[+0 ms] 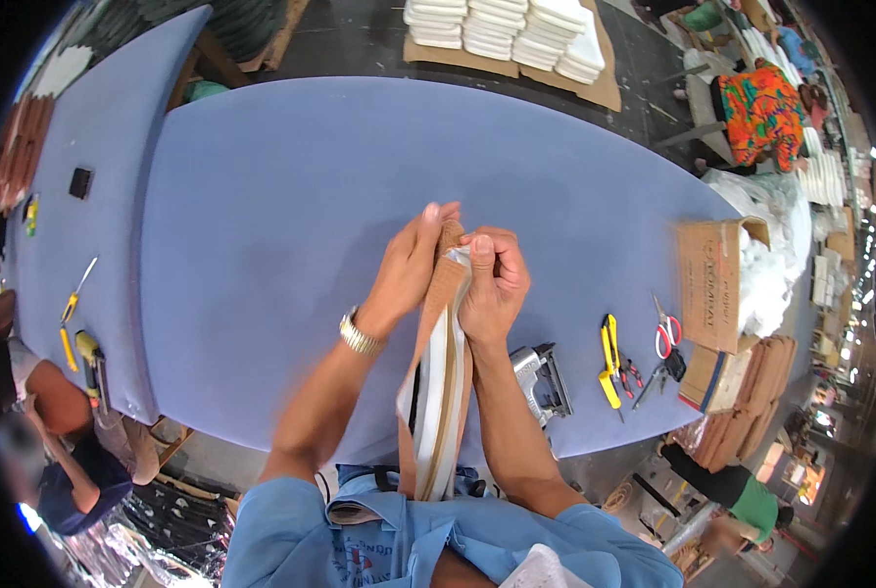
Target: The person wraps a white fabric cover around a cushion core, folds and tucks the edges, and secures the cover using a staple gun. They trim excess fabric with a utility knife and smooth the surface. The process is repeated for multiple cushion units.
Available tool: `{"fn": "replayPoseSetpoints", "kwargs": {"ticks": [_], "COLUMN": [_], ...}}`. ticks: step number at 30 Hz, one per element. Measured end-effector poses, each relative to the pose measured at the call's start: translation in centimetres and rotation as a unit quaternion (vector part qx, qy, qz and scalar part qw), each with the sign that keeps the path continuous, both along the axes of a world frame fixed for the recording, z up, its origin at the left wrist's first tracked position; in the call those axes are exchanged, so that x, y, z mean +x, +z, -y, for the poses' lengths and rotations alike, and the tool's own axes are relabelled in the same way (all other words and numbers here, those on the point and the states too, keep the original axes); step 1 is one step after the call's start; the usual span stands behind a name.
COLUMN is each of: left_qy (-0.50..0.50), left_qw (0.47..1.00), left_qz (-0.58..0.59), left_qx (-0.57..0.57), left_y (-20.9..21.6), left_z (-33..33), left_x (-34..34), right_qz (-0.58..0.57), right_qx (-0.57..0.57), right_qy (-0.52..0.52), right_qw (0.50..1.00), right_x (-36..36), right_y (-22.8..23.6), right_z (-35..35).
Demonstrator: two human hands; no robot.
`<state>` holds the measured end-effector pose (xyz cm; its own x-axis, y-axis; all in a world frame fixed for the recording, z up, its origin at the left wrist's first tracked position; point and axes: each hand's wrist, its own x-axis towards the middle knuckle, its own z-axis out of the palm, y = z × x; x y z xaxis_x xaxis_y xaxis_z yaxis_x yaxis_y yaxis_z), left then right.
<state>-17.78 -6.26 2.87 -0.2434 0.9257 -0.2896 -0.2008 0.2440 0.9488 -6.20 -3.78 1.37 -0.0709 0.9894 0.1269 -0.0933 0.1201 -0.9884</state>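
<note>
A long, narrow piece covered in brown fabric (445,279) runs from my waist out over the table, its white inner side and a tan strip down the middle facing up. My left hand (413,257) grips its far end from the left, thumb on top and fingers along the side. At the same end my right hand (494,284) is closed on the right edge, pinching the fabric between thumb and bent fingers. What lies under both palms is hidden. Right of my right forearm lies a silver and black staple gun (542,380).
The blue padded table (291,196) carries a yellow utility knife (609,358), red-handled scissors (667,333) and small pliers (633,372) at right. Beyond them is a cardboard box (709,284). A second blue table (95,245) adjoins at left. White stacks (497,29) stand behind. Other people work around.
</note>
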Motion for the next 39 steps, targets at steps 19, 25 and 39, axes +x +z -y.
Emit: {"fn": "replayPoseSetpoints", "kwargs": {"ticks": [19,25,39], "left_qy": [0.266,0.218,0.091], "left_qw": [0.937,0.934,0.986], "left_qz": [-0.216,-0.253,-0.035], "left_qx": [0.068,0.127,0.134], "left_y": [3.1,3.2,2.2], "left_z": [6.5,6.9,3.0], "left_x": [7.6,8.5,5.3], "right_qz": [-0.103,-0.165,-0.188], "right_qx": [-0.061,-0.047,-0.060], "right_qy": [0.026,0.055,0.057], "right_qw": [0.992,0.984,0.979], "right_x": [-0.3,1.5,5.9], "right_y": [2.2,0.5,0.9], "right_z": [1.2,1.5,1.4]}}
